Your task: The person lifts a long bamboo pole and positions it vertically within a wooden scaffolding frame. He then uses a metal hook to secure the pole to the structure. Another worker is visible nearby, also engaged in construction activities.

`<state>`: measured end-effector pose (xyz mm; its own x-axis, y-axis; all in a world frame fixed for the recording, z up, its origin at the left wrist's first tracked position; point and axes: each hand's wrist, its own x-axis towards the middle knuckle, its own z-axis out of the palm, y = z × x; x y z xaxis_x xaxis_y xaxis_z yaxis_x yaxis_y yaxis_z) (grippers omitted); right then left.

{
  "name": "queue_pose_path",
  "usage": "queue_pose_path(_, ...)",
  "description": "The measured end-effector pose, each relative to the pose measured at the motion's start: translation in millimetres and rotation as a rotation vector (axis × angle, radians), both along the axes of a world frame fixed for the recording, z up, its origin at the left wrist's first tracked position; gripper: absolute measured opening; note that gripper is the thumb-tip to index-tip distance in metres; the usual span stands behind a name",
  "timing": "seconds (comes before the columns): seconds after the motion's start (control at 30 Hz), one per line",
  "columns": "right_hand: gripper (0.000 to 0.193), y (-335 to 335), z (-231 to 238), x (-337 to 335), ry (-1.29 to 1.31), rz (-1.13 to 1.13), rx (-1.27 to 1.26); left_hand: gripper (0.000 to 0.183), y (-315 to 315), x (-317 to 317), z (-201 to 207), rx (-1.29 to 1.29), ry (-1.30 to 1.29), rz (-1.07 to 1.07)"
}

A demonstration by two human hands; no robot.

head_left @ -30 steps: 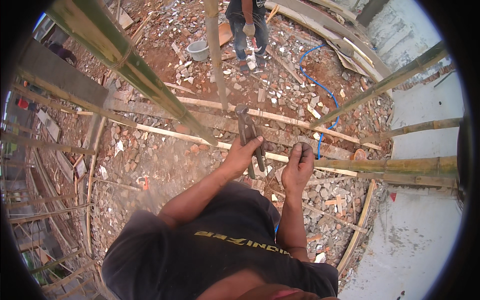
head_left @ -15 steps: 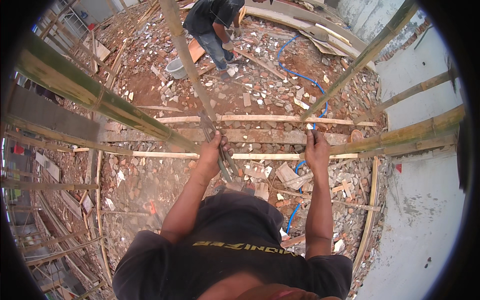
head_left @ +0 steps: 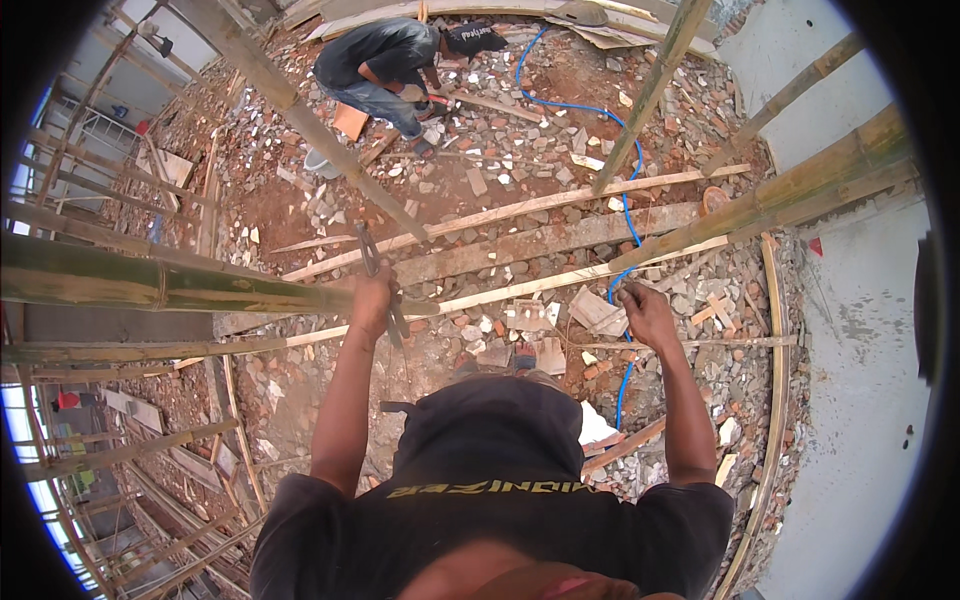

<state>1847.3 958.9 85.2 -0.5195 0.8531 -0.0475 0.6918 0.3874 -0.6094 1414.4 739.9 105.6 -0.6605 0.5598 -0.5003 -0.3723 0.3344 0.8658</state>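
Observation:
My left hand point(head_left: 372, 302) is closed around a pair of long-handled metal pincers point(head_left: 368, 248). One end of the tool points away from me and its handles come out below my fist. That hand is beside the end of a thick green bamboo pole point(head_left: 240, 292), overlapping it in view; whether they touch I cannot tell. My right hand point(head_left: 648, 314) hovers over the rubble, near a blue hose point(head_left: 612, 290), with thumb and fingers pinched together. Anything between those fingertips is too small to make out.
Wooden battens point(head_left: 540, 204) and a plank point(head_left: 540, 240) cross ahead of me. Bamboo poles point(head_left: 290, 105) lean on several sides, and a thick one point(head_left: 800, 195) runs right toward a pale wall point(head_left: 860, 400). Beyond, a person point(head_left: 375, 60) bends over broken bricks near a bucket point(head_left: 320, 163).
My view has turned, so the battens now slant. My left hand has shifted left with the pincers, and my right hand has come lower and nearer. The other person has bent further down.

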Motion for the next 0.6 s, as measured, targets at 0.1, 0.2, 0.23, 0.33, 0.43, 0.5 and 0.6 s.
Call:
queue_pose_path(0.1,0.032,1,-9,14,0.013,-0.159,-0.010,0.020,16,10,-14,-0.053,0.159,-0.118)
queue_pose_path(0.2,0.032,13,-35,80,-0.053,-0.189,0.005,0.018,3,-12,-34,-0.067,0.169,-0.078)
queue_pose_path(0.23,0.035,18,-60,123,-0.089,-0.226,0.073,0.016,2,-19,-29,-0.077,0.152,-0.122)
queue_pose_path(0.33,0.041,19,-102,279,-0.082,-0.408,-0.152,0.013,-17,-45,-14,-0.155,0.011,-0.242)
queue_pose_path(0.43,0.036,-16,-103,405,-0.135,-0.699,-0.326,0.015,-49,-52,1,-0.287,-0.027,-0.381)
queue_pose_path(0.5,0.033,-53,-96,484,-0.176,-0.704,-0.325,0.013,-66,-45,-15,-0.419,0.072,-0.623)
queue_pose_path(0.6,0.035,-60,-80,450,-0.175,-0.645,-0.344,0.015,-77,7,13,-0.585,0.374,-0.736)
